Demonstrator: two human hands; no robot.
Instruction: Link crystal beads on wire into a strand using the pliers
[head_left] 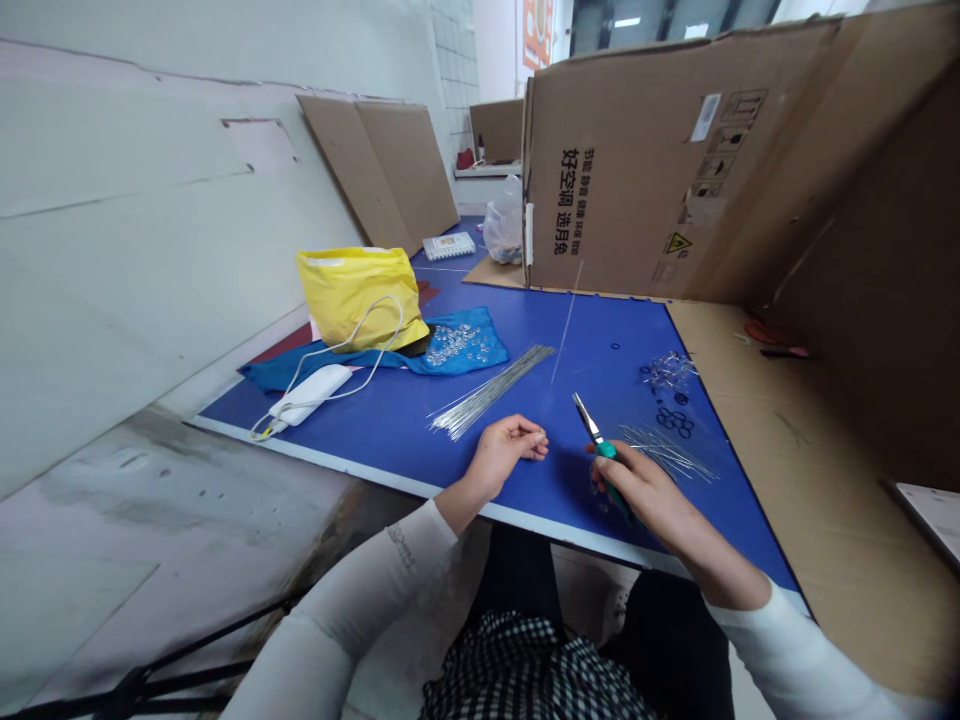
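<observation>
My right hand (637,480) is wrapped round green-handled pliers (609,455), whose metal jaws point up and away. To its left, my left hand (514,450) is closed in a pinch near the table's front edge; what its fingertips hold, if anything, is too small to make out. A bundle of thin metal wires (491,392) lies just beyond my left hand. More loose wires (671,452) are spread beside my right hand. Black rings (675,422) and a small heap of clear and dark pieces (669,371) lie at the right of the blue table (420,435).
On the left are a yellow bag (360,300), a white power bank (311,393) with a cable, and a blue cloth (337,365) bearing clear rings (457,343). A large cardboard box (630,180) stands behind, near a plastic bag (504,225). Cardboard (810,480) covers the right side.
</observation>
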